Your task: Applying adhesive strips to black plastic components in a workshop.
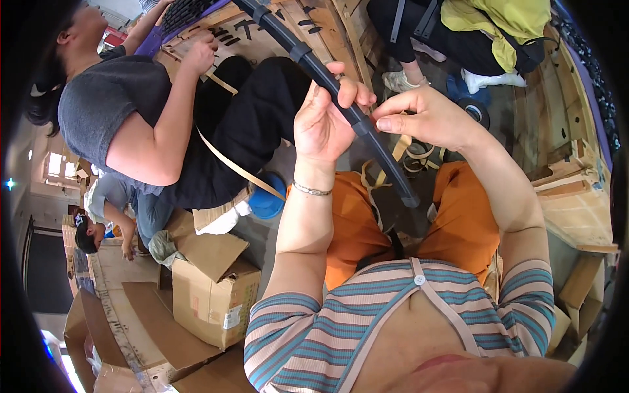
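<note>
A long black tube (385, 161) with several thicker collars slants from the top edge down to the right, its lower end over my lap. My left hand (324, 124) is wrapped round it, palm turned up and fingers curled over. My right hand (429, 118) is beside the tube, thumb and fingers pinched together close to my left fingertips. What the pinch holds, if anything, is too small to make out. Below the right hand a narrow tan strip (401, 147) hangs behind the tube.
Left of me sits a co-worker (121, 111) by a wooden crate (327, 33), with another tan strip (226, 156) hanging nearby. A blue stool (266, 196) and an opened cardboard box (209, 295) stand at left. Tape rolls (419, 152) lie beyond my knees. Another person (409, 33) sits ahead.
</note>
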The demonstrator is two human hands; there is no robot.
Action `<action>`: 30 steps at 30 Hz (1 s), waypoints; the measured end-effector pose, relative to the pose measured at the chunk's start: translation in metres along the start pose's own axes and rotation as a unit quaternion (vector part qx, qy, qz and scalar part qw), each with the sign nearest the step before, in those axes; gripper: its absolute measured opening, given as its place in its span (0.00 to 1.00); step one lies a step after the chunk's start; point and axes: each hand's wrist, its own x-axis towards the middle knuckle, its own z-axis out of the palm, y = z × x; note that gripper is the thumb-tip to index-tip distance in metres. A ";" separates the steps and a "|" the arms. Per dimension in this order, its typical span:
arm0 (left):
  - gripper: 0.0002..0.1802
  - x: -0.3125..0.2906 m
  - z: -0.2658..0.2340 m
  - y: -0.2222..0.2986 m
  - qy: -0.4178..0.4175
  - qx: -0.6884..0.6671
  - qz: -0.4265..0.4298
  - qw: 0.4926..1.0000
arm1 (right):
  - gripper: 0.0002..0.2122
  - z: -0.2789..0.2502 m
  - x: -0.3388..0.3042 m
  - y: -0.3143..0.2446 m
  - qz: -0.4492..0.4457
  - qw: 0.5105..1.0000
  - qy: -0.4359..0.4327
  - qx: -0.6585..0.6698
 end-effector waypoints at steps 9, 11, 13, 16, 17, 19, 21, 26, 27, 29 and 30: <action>0.23 -0.002 -0.003 0.004 -0.027 0.098 -0.003 0.995 | 0.10 0.012 0.002 0.003 -0.004 0.998 0.029 0.060; 0.25 -0.005 0.001 0.004 -0.004 0.141 0.000 0.990 | 0.10 0.012 0.003 0.005 0.019 0.996 0.063 0.053; 0.26 -0.010 0.007 0.004 0.045 0.167 -0.008 0.985 | 0.09 0.010 0.002 0.008 0.073 0.995 0.066 0.000; 0.27 -0.009 0.015 0.002 0.035 0.204 -0.019 0.978 | 0.10 0.001 0.000 0.013 -0.044 0.995 0.042 -0.083; 0.26 -0.005 0.017 -0.003 0.007 0.203 -0.015 0.979 | 0.09 -0.003 -0.003 0.013 -0.070 0.986 0.089 -0.126; 0.24 -0.001 0.020 -0.010 0.018 0.186 -0.047 0.981 | 0.10 -0.017 -0.011 0.013 -0.039 0.984 0.155 -0.074; 0.23 -0.005 0.024 -0.014 0.041 0.152 -0.073 0.985 | 0.13 -0.026 -0.015 0.007 -0.015 0.982 0.141 0.123; 0.22 -0.008 0.025 -0.036 0.018 0.106 -0.148 0.983 | 0.22 -0.033 -0.015 -0.007 -0.085 0.933 0.174 0.302; 0.22 -0.008 0.027 -0.040 0.012 0.095 -0.165 0.982 | 0.21 -0.034 -0.015 -0.008 -0.086 0.928 0.194 0.306; 0.22 -0.007 0.029 -0.046 0.002 0.067 -0.198 0.978 | 0.18 -0.029 -0.011 -0.009 -0.093 0.927 0.237 0.276; 0.22 -0.006 0.029 -0.048 -0.004 0.045 -0.212 0.976 | 0.17 -0.026 -0.009 -0.008 -0.115 0.933 0.241 0.241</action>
